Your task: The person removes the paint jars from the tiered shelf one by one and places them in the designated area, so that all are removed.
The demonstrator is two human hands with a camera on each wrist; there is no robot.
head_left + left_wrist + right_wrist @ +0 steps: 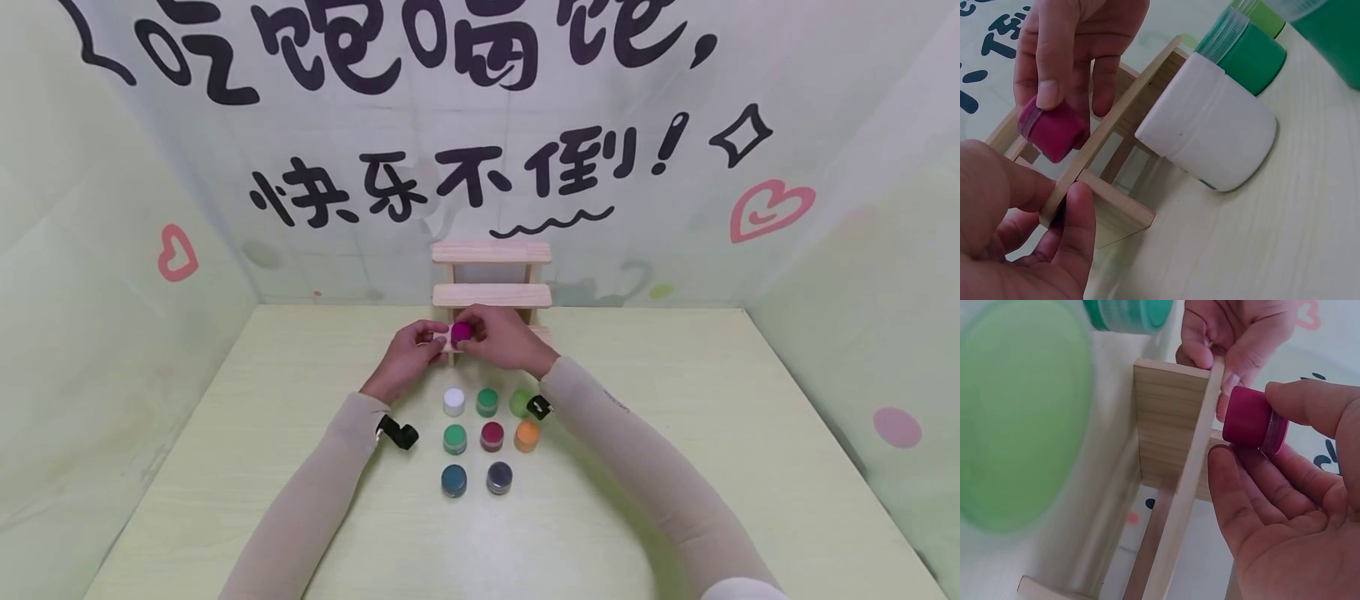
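My right hand [504, 335] holds a small magenta paint jar [461, 334] between thumb and fingers. The jar is at the left end of the lowest step of a small wooden tiered rack [491, 295]. In the right wrist view the magenta jar [1249, 419] lies sideways to the camera, close to the step board [1192, 456]; whether it touches the wood I cannot tell. My left hand [408, 358] pinches the left end of that step, thumb on one side and fingers on the other, as the left wrist view shows [1016, 231].
In front of the rack stand several paint jars in rows: a white jar [453, 402], green jars such as this one [487, 402], a dark red jar [492, 437], an orange jar [527, 436], a blue jar [453, 481] and a grey jar [498, 477]. A printed backdrop [360, 267] rises behind.
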